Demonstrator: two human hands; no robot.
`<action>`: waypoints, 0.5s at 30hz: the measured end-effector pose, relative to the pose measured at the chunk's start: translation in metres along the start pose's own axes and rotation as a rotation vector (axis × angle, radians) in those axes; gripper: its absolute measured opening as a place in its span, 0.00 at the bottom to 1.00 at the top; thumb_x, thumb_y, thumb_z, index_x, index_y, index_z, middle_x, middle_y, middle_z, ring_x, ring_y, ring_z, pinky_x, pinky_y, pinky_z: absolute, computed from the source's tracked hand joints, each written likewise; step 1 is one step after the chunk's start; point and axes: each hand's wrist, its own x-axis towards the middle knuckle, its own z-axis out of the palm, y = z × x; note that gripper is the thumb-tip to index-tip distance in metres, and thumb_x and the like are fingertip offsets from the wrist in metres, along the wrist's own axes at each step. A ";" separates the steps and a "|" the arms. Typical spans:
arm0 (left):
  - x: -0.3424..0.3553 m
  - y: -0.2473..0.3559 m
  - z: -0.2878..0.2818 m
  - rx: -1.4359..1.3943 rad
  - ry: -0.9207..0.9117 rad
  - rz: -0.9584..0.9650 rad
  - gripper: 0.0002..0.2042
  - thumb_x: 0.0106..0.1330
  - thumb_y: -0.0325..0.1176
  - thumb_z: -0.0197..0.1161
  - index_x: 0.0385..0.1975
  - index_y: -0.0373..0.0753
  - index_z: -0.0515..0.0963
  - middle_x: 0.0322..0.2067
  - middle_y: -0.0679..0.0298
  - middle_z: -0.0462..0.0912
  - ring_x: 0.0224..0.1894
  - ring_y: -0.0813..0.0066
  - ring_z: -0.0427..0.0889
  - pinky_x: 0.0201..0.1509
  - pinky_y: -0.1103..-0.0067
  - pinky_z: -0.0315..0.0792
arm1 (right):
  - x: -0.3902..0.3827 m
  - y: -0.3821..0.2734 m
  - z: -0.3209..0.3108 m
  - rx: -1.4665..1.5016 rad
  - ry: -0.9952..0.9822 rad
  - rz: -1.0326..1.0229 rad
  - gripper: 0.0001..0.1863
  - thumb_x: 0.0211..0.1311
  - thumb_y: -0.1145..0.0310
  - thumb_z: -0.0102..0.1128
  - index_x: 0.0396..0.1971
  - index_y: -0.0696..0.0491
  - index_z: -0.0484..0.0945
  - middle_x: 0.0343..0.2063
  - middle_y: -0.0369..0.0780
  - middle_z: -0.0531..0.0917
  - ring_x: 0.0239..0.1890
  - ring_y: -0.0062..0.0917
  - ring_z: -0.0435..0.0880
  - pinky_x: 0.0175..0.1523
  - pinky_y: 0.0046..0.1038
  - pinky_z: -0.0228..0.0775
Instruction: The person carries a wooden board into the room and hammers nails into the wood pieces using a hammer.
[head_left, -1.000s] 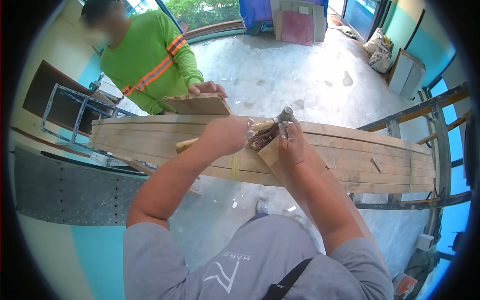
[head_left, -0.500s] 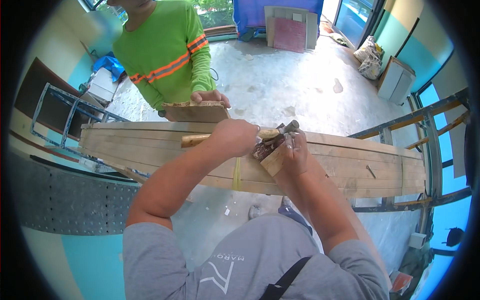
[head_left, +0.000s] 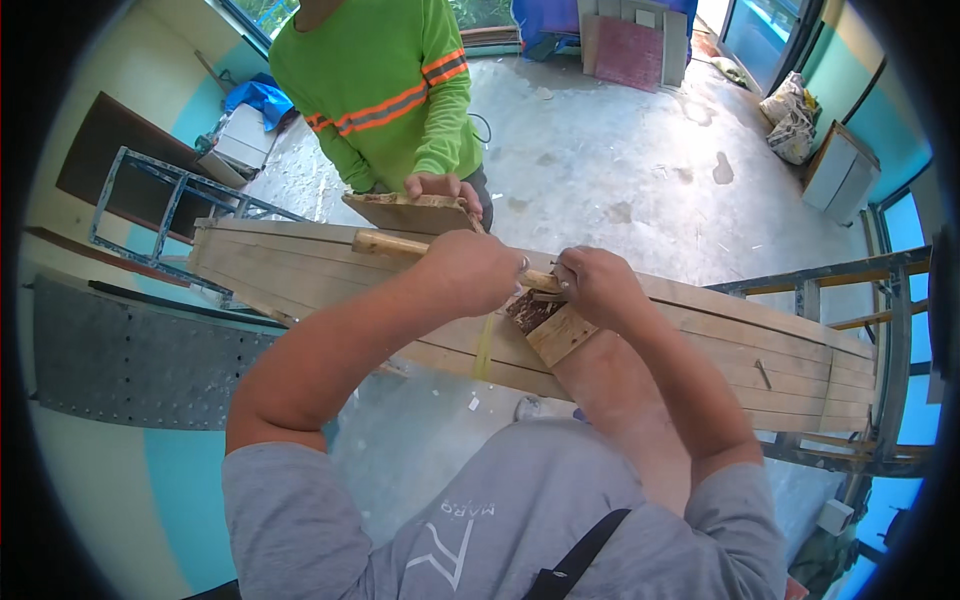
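My left hand [head_left: 478,272] is closed around the wooden handle of a hammer [head_left: 388,244], whose butt end sticks out to the left. My right hand [head_left: 600,288] is closed at the hammer's other end and hides its head. Just below the hands lies the broken, dark and splintered end of a wooden board [head_left: 562,338]. This board runs back toward my body under my right forearm. Across from me, a co-worker's hand [head_left: 445,190] rests on the top edge of a short wooden piece [head_left: 415,215] with a rough edge.
A stack of long planks [head_left: 705,345], tied with a yellow strap [head_left: 484,345], spans between metal frames [head_left: 160,225] at left and right. A loose nail-like piece [head_left: 763,374] lies on the planks at right. The co-worker in a green shirt [head_left: 385,100] stands at the far side.
My right hand has shifted from the board's broken end up onto the hammer's head end, covering the head. The hammer has turned slightly. The whole view has shifted a little.
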 end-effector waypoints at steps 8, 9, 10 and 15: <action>-0.012 0.007 0.026 -0.030 0.059 -0.086 0.18 0.73 0.42 0.55 0.59 0.48 0.77 0.33 0.58 0.86 0.38 0.58 0.87 0.39 0.63 0.79 | 0.032 0.012 0.012 -0.105 -0.186 -0.101 0.08 0.59 0.66 0.58 0.31 0.56 0.78 0.28 0.47 0.83 0.36 0.47 0.83 0.41 0.46 0.74; -0.010 0.009 0.028 -0.011 0.050 -0.114 0.18 0.73 0.42 0.55 0.60 0.47 0.77 0.32 0.58 0.86 0.37 0.59 0.87 0.38 0.63 0.79 | 0.034 0.015 0.013 -0.105 -0.204 -0.143 0.08 0.59 0.66 0.58 0.31 0.56 0.78 0.28 0.47 0.83 0.35 0.47 0.83 0.41 0.46 0.74; -0.010 0.011 0.028 -0.027 0.059 -0.117 0.18 0.73 0.42 0.55 0.60 0.47 0.77 0.32 0.58 0.86 0.37 0.59 0.87 0.38 0.63 0.79 | 0.034 0.018 0.013 -0.118 -0.215 -0.149 0.08 0.59 0.66 0.58 0.31 0.56 0.78 0.28 0.47 0.83 0.35 0.47 0.83 0.41 0.46 0.74; -0.019 0.006 0.039 -0.028 0.145 -0.103 0.19 0.72 0.44 0.55 0.59 0.45 0.77 0.32 0.60 0.85 0.35 0.59 0.86 0.38 0.65 0.78 | 0.034 0.011 0.019 -0.078 -0.135 -0.156 0.06 0.58 0.67 0.57 0.29 0.54 0.76 0.26 0.47 0.82 0.33 0.47 0.82 0.39 0.47 0.73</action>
